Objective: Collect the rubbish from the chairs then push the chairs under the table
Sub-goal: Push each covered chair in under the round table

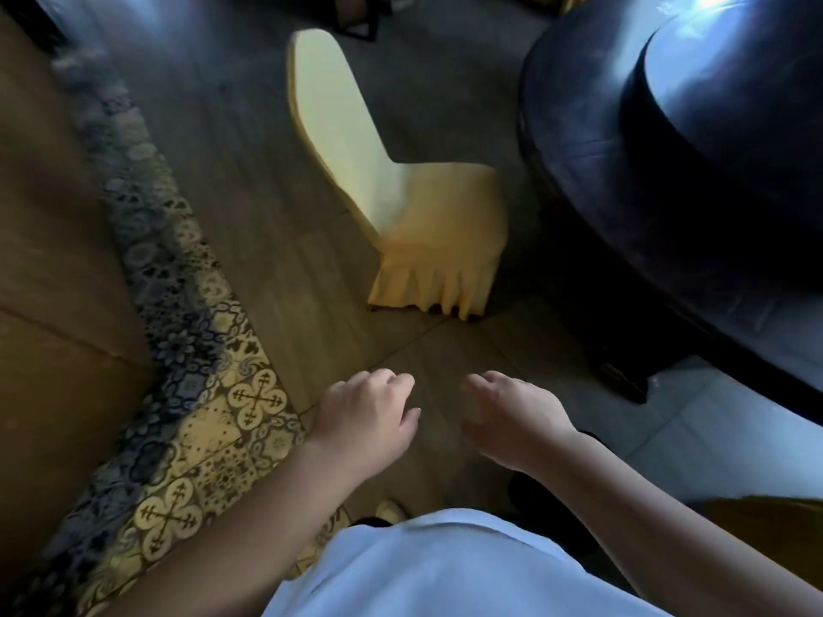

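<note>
A chair in a yellow fabric cover (414, 207) stands on the wooden floor ahead of me, its back toward me and its seat facing the round dark table (668, 171) at the right. The seat shows no rubbish that I can make out. My left hand (372, 416) and my right hand (512, 416) hover side by side in front of my body, well short of the chair. Both have loosely curled fingers and hold nothing.
A patterned tile strip (200, 349) runs diagonally along the left, with a brown surface (53, 260) beyond it. A dark object (356, 20) stands on the floor far behind the chair. Another yellow shape (766, 523) shows at the lower right edge.
</note>
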